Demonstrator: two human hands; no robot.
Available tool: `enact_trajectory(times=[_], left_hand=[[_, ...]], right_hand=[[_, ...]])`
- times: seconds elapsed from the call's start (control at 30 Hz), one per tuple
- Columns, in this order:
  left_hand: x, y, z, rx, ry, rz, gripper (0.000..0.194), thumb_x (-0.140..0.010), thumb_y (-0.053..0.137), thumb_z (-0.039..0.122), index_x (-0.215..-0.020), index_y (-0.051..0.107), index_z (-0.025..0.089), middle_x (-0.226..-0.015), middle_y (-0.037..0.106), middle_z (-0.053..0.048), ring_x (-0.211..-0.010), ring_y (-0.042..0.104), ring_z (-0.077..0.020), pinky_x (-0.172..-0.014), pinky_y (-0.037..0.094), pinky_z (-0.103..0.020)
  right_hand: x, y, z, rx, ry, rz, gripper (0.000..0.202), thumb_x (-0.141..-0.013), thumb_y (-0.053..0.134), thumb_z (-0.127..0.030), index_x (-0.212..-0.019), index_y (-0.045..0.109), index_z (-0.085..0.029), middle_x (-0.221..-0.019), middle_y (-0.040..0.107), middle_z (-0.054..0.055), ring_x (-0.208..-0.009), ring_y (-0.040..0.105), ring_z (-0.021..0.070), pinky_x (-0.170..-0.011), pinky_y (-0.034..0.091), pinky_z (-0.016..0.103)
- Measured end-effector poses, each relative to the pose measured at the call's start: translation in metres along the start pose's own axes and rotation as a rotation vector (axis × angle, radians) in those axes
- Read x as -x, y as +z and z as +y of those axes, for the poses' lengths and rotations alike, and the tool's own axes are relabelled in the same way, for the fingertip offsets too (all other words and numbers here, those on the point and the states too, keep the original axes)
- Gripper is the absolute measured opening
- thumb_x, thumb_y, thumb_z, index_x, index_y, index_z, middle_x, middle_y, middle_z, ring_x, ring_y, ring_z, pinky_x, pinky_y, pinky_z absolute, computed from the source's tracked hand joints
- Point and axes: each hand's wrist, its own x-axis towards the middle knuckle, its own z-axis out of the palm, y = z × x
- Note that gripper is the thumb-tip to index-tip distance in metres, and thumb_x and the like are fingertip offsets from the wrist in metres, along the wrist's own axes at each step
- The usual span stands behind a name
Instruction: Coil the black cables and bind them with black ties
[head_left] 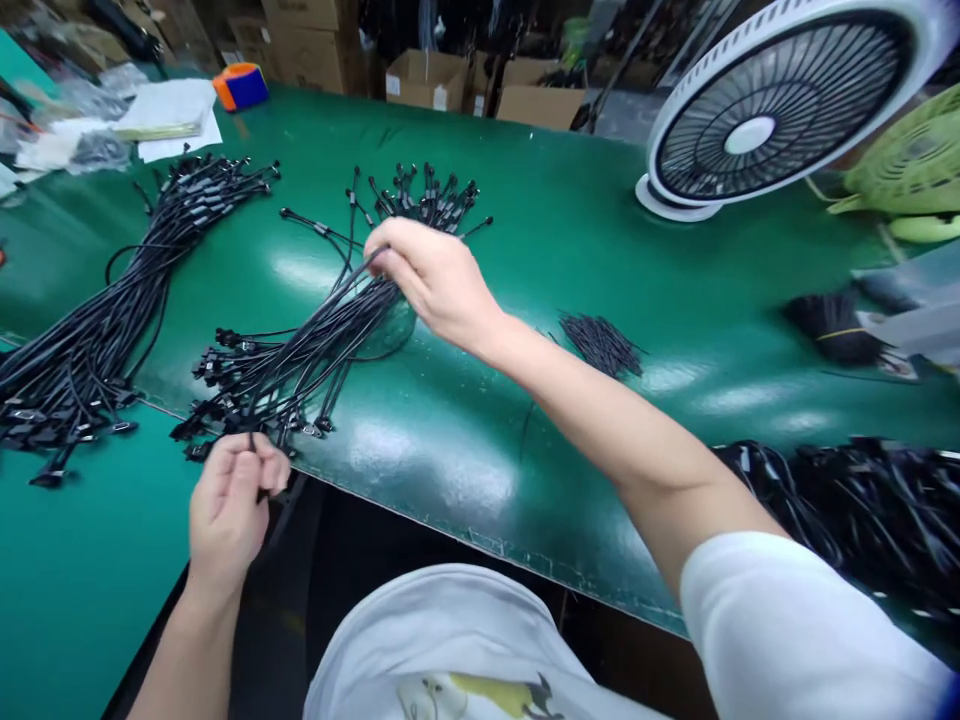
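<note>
A large cable pile (112,300) is lying untouched at far left, while the left hand (232,500) is pinching one connector end and the right hand (435,280) is gripping the half-gathered cable bundle (300,350) mid-table, more cables (862,500) waiting at right.

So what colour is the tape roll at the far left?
Orange and blue tape roll, seen in the head view.

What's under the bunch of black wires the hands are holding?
Under the middle cable bundle you can see the shiny green table mat. The right hand covers part of the bundle, so anything beneath it stays hidden.
</note>
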Motion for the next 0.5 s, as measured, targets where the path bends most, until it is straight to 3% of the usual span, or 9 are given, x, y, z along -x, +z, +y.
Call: enact_trajectory(times=[0.1,0.2,0.27,0.3,0.37,0.43,0.5], left_hand=[[-0.004,-0.01,0.016,0.139,-0.177,-0.002,0.021,-0.083,0.069,0.033,-0.076,0.058,0.017,-0.056,0.037,0.006,-0.042,0.03,-0.0032,-0.039,0.029,-0.015],[-0.002,-0.028,0.023,0.115,-0.403,-0.159,0.027,-0.082,0.07,0.039,-0.073,0.056,0.018,-0.054,0.037,0.007,-0.036,0.021,-0.0007,-0.034,0.022,-0.015],[0.0,-0.038,0.019,0.057,-0.452,-0.226,0.03,-0.081,0.071,0.04,-0.071,0.055,0.018,-0.055,0.041,0.006,-0.035,0.024,-0.0002,-0.034,0.022,-0.014],[0.001,-0.04,0.016,0.023,-0.449,-0.243,0.03,-0.081,0.072,0.041,-0.071,0.056,0.018,-0.056,0.044,0.006,-0.035,0.027,-0.0003,-0.034,0.022,-0.014],[0.001,-0.039,0.009,-0.037,-0.411,-0.247,0.03,-0.081,0.072,0.044,-0.073,0.059,0.017,-0.059,0.047,0.004,-0.037,0.033,-0.0015,-0.034,0.025,-0.015],[-0.003,-0.03,0.003,-0.075,-0.349,-0.223,0.03,-0.08,0.072,0.046,-0.076,0.063,0.017,-0.064,0.052,0.002,-0.045,0.045,-0.0053,-0.041,0.037,-0.017],[-0.008,-0.015,0.001,-0.096,-0.253,-0.2,0.031,-0.079,0.073,0.046,-0.076,0.064,0.016,-0.071,0.057,-0.002,-0.062,0.057,-0.0112,-0.056,0.05,-0.021]], right_hand=[[0.019,0.014,0.016,0.042,0.096,-0.292,0.034,-0.103,0.034,-0.035,-0.093,0.06,-0.016,-0.09,0.064,0.005,-0.082,0.057,0.0144,-0.075,0.038,0.025],[0.037,0.025,0.04,0.173,0.229,-0.614,0.03,-0.099,0.045,-0.035,-0.085,0.062,-0.015,-0.086,0.066,0.007,-0.077,0.057,0.0163,-0.07,0.035,0.027],[0.045,0.026,0.049,0.21,0.239,-0.656,0.023,-0.097,0.049,-0.032,-0.089,0.064,-0.016,-0.091,0.067,0.008,-0.08,0.058,0.0165,-0.071,0.036,0.027],[0.046,0.025,0.052,0.217,0.242,-0.598,0.021,-0.097,0.049,-0.031,-0.093,0.064,-0.016,-0.094,0.068,0.007,-0.082,0.059,0.0164,-0.072,0.037,0.026],[0.04,0.017,0.056,0.208,0.277,-0.355,0.021,-0.099,0.044,-0.028,-0.099,0.062,-0.016,-0.095,0.067,0.006,-0.083,0.06,0.0156,-0.074,0.039,0.026],[0.023,0.005,0.055,0.143,0.303,-0.082,0.025,-0.102,0.035,-0.026,-0.103,0.059,-0.017,-0.093,0.065,0.003,-0.081,0.06,0.0136,-0.076,0.041,0.026],[0.0,-0.01,0.046,0.045,0.278,0.093,0.027,-0.103,0.03,-0.025,-0.104,0.056,-0.018,-0.092,0.064,0.001,-0.078,0.06,0.0109,-0.078,0.042,0.025]])
